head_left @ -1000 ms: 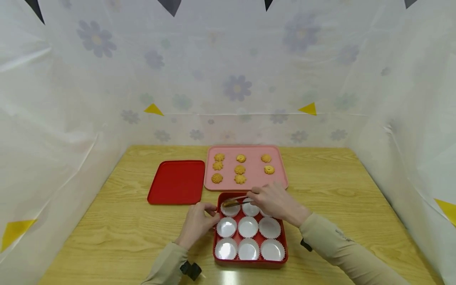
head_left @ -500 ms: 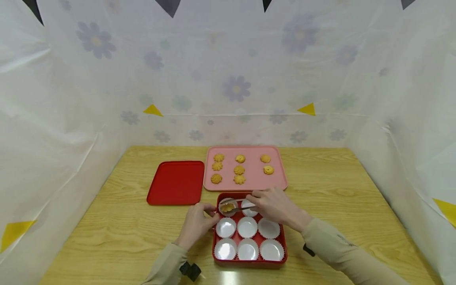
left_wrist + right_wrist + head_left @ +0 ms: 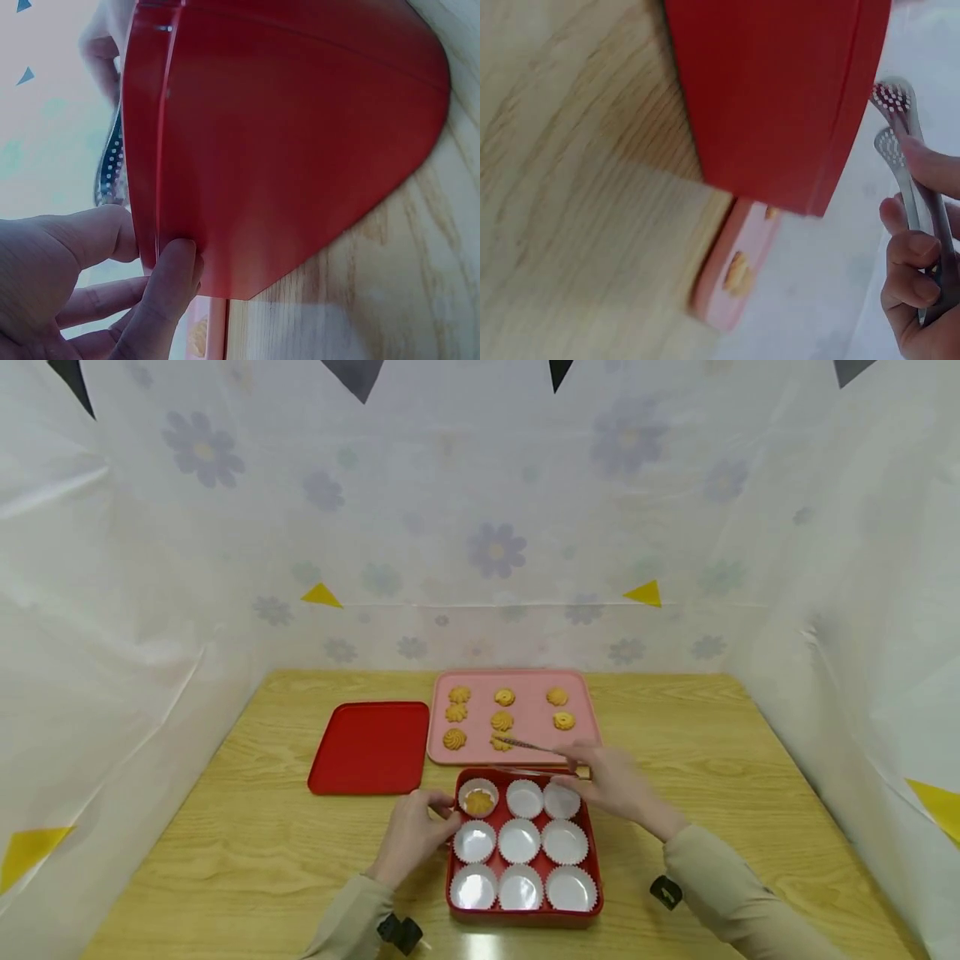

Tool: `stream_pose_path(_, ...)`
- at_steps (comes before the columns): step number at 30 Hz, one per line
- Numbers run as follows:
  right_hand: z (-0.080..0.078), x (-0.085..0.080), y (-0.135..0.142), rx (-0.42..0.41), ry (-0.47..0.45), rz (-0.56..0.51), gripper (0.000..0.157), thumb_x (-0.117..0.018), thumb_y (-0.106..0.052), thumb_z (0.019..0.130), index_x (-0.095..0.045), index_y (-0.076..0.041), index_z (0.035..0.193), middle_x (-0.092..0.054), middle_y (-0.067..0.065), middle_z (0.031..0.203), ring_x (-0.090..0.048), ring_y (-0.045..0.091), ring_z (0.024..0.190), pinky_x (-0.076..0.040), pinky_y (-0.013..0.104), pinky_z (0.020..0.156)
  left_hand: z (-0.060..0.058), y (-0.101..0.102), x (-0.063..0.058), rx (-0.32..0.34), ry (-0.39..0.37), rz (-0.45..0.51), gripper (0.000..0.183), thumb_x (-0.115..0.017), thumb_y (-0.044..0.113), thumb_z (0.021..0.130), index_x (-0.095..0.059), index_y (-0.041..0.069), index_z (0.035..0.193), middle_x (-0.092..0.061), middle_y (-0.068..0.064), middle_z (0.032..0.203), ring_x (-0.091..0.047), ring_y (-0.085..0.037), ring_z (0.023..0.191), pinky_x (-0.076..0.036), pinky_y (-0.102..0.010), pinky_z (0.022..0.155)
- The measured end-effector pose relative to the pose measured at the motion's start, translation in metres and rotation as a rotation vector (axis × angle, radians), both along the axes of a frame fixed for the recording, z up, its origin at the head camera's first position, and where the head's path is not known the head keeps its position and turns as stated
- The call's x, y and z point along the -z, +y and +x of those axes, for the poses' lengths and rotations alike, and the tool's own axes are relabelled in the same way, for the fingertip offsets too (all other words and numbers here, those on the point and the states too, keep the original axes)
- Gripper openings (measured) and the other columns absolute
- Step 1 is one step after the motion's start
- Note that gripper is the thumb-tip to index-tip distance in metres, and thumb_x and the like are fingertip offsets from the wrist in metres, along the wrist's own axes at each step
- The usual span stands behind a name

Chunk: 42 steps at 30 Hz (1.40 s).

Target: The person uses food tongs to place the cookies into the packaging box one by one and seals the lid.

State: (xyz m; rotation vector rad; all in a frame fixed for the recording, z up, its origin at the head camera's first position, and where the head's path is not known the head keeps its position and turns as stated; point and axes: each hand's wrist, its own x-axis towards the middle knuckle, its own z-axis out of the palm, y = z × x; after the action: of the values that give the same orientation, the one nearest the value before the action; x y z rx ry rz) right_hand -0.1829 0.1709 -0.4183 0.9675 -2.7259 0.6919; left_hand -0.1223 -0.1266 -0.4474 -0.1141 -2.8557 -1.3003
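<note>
Right hand blurred, tongs partly hiding cookie

a curtained booth of some sort, by the flower-print sheeting round three sides of a wood-grain table

Pale sheeting on three sides, faint flower print, yellow triangles, dark triangles above, wood-grain table

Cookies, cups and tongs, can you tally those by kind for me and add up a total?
White paper cups: 9
Cookies: 9 (8 on the pink tray, 1 in a paper cup)
Tongs: 1 pair
Total: 19
</note>
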Motion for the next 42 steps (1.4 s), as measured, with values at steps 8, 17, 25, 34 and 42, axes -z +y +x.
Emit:
stream_pose_path(8, -0.021, 0.017, 0.032, 0.347, -0.208, -0.166, 0.041, -0.073, -0.024, 0.091, -0.069, 0.004, 0.121, -0.061, 0.005, 0.073, -0.036, 0.007, 0.051, -0.030, 0.023, 0.046, 0.000, 0.000, 0.000, -0.012, -0.015, 0.005, 0.023, -0.071, 0.010, 0.080, -0.077, -0.001, 0.100, -0.072, -0.005, 0.078, -0.056, -0.012, 0.071, -0.044, -0.021, 0.059)
stream_pose_path(17, -0.034, 0.029, 0.041, 0.469, -0.304, -0.113, 0.042, -0.068, -0.029, 0.094, -0.067, 0.006, 0.118, -0.057, 0.004, 0.063, -0.045, 0.013, 0.049, -0.035, 0.028, 0.046, 0.001, 0.001, -0.002, -0.008, -0.029, 0.003, 0.023, -0.071, 0.010, 0.081, -0.077, -0.001, 0.101, -0.071, -0.005, 0.078, -0.054, -0.012, 0.069, -0.042, -0.021, 0.055)
stream_pose_path(25, -0.046, 0.031, 0.038, 0.493, -0.352, -0.078, 0.031, -0.068, -0.029, 0.093, -0.068, 0.001, 0.102, -0.048, -0.001, 0.058, -0.043, 0.012, 0.049, -0.033, 0.027, 0.046, 0.001, 0.000, 0.000, 0.003, -0.024, 0.001, 0.024, -0.070, 0.009, 0.081, -0.077, -0.001, 0.101, -0.072, -0.005, 0.079, -0.053, -0.012, 0.069, -0.042, -0.021, 0.055)
stream_pose_path(34, -0.056, 0.038, 0.035, 0.533, -0.376, -0.048, 0.029, -0.067, -0.032, 0.094, -0.066, -0.003, 0.096, -0.053, 0.003, 0.066, -0.048, 0.014, 0.054, -0.036, 0.028, 0.049, 0.001, 0.000, 0.000, 0.006, -0.025, 0.000, 0.023, -0.070, 0.009, 0.081, -0.077, 0.000, 0.101, -0.072, -0.005, 0.079, -0.054, -0.013, 0.071, -0.043, -0.021, 0.056)
stream_pose_path(42, -0.056, 0.037, 0.033, 0.539, -0.393, -0.049, 0.031, -0.065, -0.035, 0.095, -0.064, -0.005, 0.089, -0.056, 0.005, 0.069, -0.049, 0.015, 0.057, -0.036, 0.029, 0.050, 0.001, 0.000, 0.001, 0.006, -0.020, 0.000, 0.024, -0.070, 0.009, 0.081, -0.077, -0.001, 0.102, -0.072, -0.005, 0.079, -0.054, -0.013, 0.072, -0.043, -0.020, 0.057)
